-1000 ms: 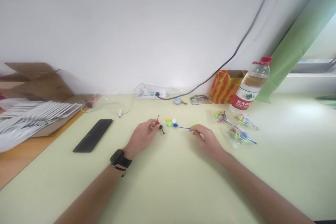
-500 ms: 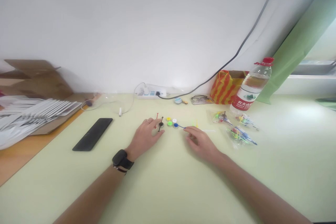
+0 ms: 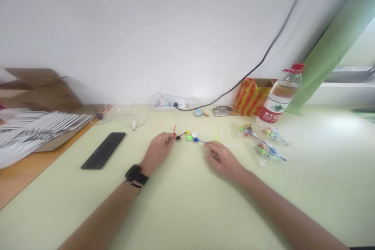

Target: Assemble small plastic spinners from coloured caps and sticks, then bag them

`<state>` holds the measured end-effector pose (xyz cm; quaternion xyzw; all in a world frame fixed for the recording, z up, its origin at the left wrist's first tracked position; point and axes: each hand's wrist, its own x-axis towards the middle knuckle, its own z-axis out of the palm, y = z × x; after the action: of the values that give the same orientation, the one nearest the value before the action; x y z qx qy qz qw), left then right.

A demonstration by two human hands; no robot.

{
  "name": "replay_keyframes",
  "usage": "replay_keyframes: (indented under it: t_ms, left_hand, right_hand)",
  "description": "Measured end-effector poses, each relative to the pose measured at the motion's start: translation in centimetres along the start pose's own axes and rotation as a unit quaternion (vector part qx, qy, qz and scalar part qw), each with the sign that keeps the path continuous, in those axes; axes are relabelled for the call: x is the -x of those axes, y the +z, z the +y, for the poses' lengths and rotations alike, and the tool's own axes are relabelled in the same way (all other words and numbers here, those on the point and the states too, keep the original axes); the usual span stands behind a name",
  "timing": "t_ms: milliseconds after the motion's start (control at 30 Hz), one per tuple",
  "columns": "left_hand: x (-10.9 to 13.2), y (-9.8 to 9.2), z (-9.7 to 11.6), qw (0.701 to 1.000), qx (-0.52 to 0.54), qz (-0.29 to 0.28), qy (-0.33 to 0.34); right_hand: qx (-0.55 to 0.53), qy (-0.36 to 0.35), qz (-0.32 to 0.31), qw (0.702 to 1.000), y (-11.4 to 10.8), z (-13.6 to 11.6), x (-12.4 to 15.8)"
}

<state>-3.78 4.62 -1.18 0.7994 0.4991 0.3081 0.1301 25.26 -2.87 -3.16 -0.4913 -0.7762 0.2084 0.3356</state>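
L hand point(image 3: 158, 150) had thumb & index closed in at the red disc point(image 3: 174, 135), pinching it by the look of things; a red stick point(image 3: 175, 129) stuck out beyond the fingertips, prob held by the disc so the stick was left free. Black disc point(image 3: 178, 139) sat just right of those fingertips, black stick point(image 3: 183, 135) slanting to the yellow disc point(image 3: 188, 133). Btwn the 2 hands, the yellow disc, green disc point(image 3: 189, 138), white disc point(image 3: 194, 135) & blue disc point(image 3: 195, 140) were bunched, prob for easy reach from either side. R hand point(image 3: 222, 158) had its index at the blue stick point(image 3: 202, 141), thumb apart; couldn't tell if it pinched or only steadied it. Yellow stick point(image 3: 219, 137), just beyond R hand, was partly hidden by it; contents of the plastic packet point(image 3: 270, 152) to its right were hard to make out
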Motion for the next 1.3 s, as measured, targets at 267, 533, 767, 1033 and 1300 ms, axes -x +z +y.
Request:
replay_keyframes:
  t_ms: [267, 533, 767, 1033, 1300]
  left_hand:
    - [0.0, -0.2, 0.5, 0.995, -0.052, 0.08, -0.001]
    - [1.3, 0.5, 3.3, 0.995, 0.022, -0.058, 0.077]
    - [2.0, 1.4, 4.9, 0.983, 0.058, -0.165, 0.057]
    - [2.1, 1.9, 4.2, 0.989, 0.043, -0.126, 0.057]
    - [2.6, 1.5, 5.2, 0.985, 0.062, -0.137, 0.079]
  right_hand:
    - [0.003, 0.004, -0.007, 1.0, -0.6, -0.2, 0.0]
    - [0.004, -0.013, 0.014, 1.0, -0.2, 0.2, -0.1]
    - [0.013, -0.03, 0.006, 0.999, 0.2, 0.1, -0.5]
    - [-0.009, -0.026, -0.012, 1.0, -0.2, -0.5, -0.4]
    - [-0.065, 0.006, -0.02, 0.998, -0.9, -1.8, 0.1]
